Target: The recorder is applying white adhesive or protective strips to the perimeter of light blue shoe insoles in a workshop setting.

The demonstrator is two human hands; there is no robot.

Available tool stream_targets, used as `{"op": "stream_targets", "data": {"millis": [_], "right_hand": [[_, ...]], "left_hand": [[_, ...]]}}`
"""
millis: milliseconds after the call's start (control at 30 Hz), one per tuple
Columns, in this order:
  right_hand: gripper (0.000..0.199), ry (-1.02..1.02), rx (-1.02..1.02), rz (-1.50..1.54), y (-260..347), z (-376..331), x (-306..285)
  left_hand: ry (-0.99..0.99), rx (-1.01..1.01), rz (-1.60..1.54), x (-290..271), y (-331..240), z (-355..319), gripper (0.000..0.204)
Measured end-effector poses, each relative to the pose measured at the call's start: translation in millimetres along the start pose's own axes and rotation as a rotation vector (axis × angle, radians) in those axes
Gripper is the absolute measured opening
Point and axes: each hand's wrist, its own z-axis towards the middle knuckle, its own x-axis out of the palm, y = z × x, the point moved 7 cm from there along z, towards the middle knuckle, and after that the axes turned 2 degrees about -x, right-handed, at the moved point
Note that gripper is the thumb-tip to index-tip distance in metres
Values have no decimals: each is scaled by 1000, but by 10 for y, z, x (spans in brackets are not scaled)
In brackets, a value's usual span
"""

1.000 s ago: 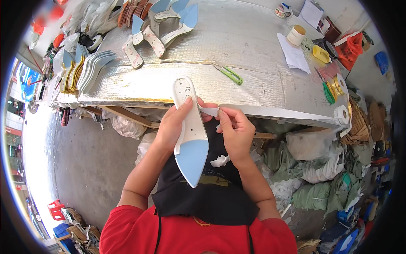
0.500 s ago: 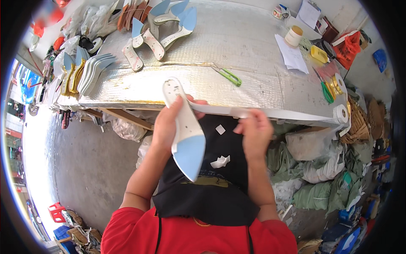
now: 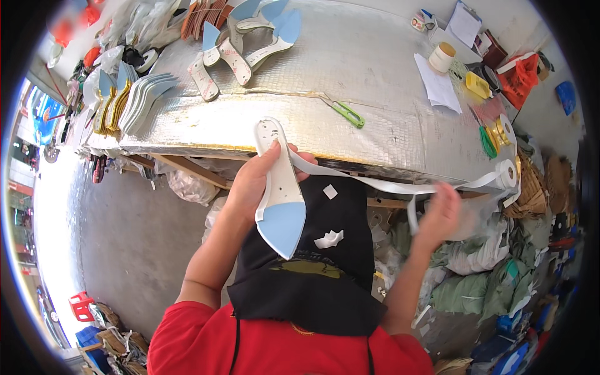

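Note:
Above my lap, my left hand [image 3: 253, 178] grips a shoe insole [image 3: 284, 181], thumb on its top face and fingers beneath. The insole is off-white and speckled at its rounded end, with a light blue pointed end toward me and a white rim. From beside its upper edge a white tape [image 3: 362, 181] runs right to a tape roll [image 3: 506, 174] at the table's right corner. Along that stretch my right hand [image 3: 437, 215] is closed on the tape, its fingers partly smeared by motion. A loose loop of tape hangs just left of the right hand.
On the silver-covered table [image 3: 350, 62] lie green-handled snips [image 3: 347, 114]. Blue-tipped insoles [image 3: 234, 62] are piled at the back, with stacked insoles [image 3: 145, 100] at the left. White scraps [image 3: 329, 239] rest on my black apron [image 3: 337, 269]. Bundles and bags [image 3: 465, 290] crowd the floor at right.
My right hand has moved right, away from the insole, and the tape now sags with a hanging loop. The left hand still holds the insole, shifted slightly right in view.

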Motion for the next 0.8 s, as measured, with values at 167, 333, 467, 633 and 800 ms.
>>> {"op": "stream_targets", "data": {"millis": [167, 333, 467, 633, 800], "right_hand": [[21, 757, -373, -168, 859, -511, 1568], [15, 1063, -15, -85, 688, -919, 1802], [22, 1140, 392, 250, 542, -1205, 1843], [24, 1219, 525, 376, 511, -1285, 1906], [25, 1270, 489, 418, 581, -1144, 1874]], "left_hand": [[-5, -47, 59, 43, -31, -82, 36], [-117, -61, 1, -164, -148, -69, 33], [-164, -114, -24, -212, -62, -17, 32], [-185, -85, 31, -187, -57, 8, 31], [-191, -14, 164, -188, -74, 31, 33]]}}
